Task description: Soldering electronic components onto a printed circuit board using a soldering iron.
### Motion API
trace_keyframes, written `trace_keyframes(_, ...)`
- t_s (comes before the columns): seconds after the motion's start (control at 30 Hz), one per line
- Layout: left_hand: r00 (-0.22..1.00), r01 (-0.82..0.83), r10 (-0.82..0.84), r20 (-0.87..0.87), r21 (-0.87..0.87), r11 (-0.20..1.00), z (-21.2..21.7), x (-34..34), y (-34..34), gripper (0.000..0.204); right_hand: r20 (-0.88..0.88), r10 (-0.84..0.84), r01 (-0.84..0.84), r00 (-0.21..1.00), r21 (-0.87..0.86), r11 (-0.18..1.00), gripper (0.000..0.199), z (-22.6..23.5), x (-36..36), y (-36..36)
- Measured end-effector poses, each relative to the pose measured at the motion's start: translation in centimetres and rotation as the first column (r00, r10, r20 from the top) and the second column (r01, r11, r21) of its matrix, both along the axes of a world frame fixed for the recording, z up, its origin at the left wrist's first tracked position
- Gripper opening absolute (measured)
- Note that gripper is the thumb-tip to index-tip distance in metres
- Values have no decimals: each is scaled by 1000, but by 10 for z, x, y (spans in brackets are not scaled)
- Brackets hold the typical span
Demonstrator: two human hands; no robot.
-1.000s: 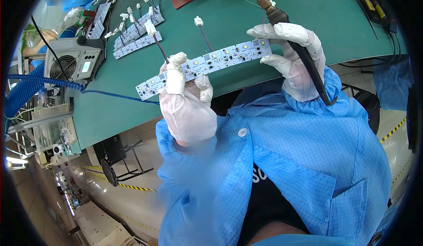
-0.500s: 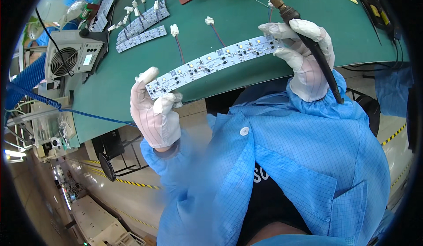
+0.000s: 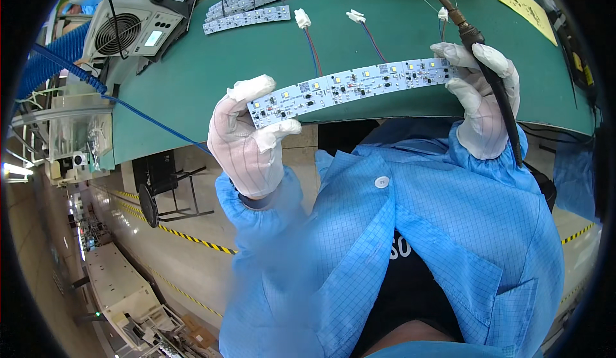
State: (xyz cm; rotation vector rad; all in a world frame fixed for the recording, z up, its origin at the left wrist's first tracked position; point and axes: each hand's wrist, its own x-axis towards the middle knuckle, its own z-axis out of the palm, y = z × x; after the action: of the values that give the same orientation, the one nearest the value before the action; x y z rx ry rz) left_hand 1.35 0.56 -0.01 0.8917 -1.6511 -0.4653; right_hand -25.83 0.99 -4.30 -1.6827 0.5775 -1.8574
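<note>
**Inspector A:** Head view. Where is the LED strip board (image 3: 350, 85)?

**Inspector B:** Held over the table's near edge. Left hand (image 3: 250, 143) fingers clamped on its left end; right hand (image 3: 481, 98) fingers pinch the right end, a soldering iron (image 3: 478, 43) also gripped there.

**Inspector A:** Progress?

**Inspector B:** Components look populated; no wire leads attached. Connector leads (image 3: 308, 27) lie loose mid-table, two more strip boards (image 3: 247, 8) at the far edge. I judge wiring remains.

Electronics assy workshop: green bench mat (image 3: 192, 69), LED boards (image 3: 247, 19), solder stn (image 3: 131, 31).
</note>
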Motion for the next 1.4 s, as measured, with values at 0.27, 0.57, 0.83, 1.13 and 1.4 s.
trace_keyframes(0.27, 1000, -18, 18, 16, 25, 1000, 3, 2, 2, 63, 6, 10, -10, 1000, 16, 1000, 40, -1, 2, 0)
trace_keyframes(0.57, 1000, 18, -17, -16, 45, 999, 2, 7, 4, 61, -19, 11, -9, 1000, 74, 997, 40, 3, 3, 3)
trace_keyframes(0.83, 1000, -5, 5, -5, 94, 996, 6, 5, 8, 67, -14, 2, -1, 1000, 123, 992, 39, 1, -1, 4)
trace_keyframes(1.13, 992, -88, 79, 97, 83, 993, 1, 13, 7, 64, -129, -146, 173, 981, 241, 955, 26, 7, 2, 10)
trace_keyframes(1.4, 984, -114, 105, 147, 56, 992, 3, 11, 7, 61, -78, -126, 141, 989, 229, 963, 24, 9, 6, 9)
